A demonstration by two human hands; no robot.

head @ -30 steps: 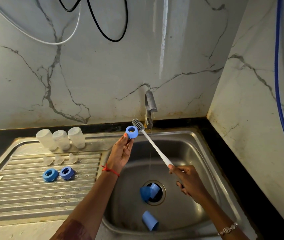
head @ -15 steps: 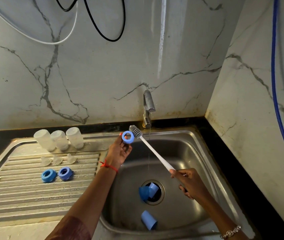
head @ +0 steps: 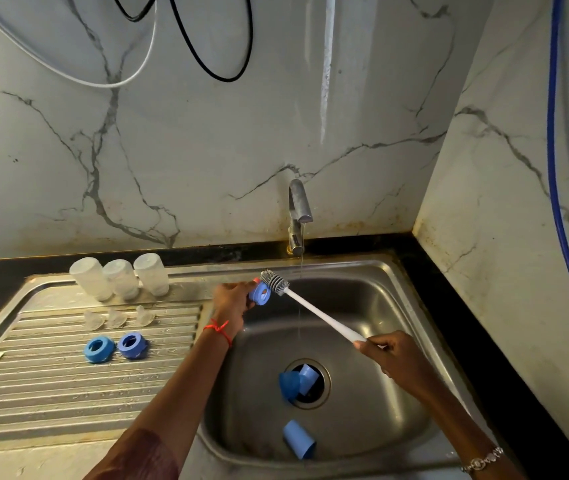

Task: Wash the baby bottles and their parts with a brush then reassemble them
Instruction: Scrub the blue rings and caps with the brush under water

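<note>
Pinching blue ring [head: 261, 294], left hand [head: 233, 303] holds it beside brush [head: 314, 308].

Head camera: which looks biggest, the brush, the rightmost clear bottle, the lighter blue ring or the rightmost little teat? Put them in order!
1. brush, longest by far.
2. rightmost clear bottle.
3. lighter blue ring.
4. rightmost teat, smallest.
The ring lies nearer the camera than the teat, yet the gap looks clear.

Drainboard [head: 68, 393] carries three bottles [head: 120, 278], three teats [head: 115, 318], two rings [head: 132, 345]; basin [head: 362, 306], three caps [head: 298, 439].
</note>
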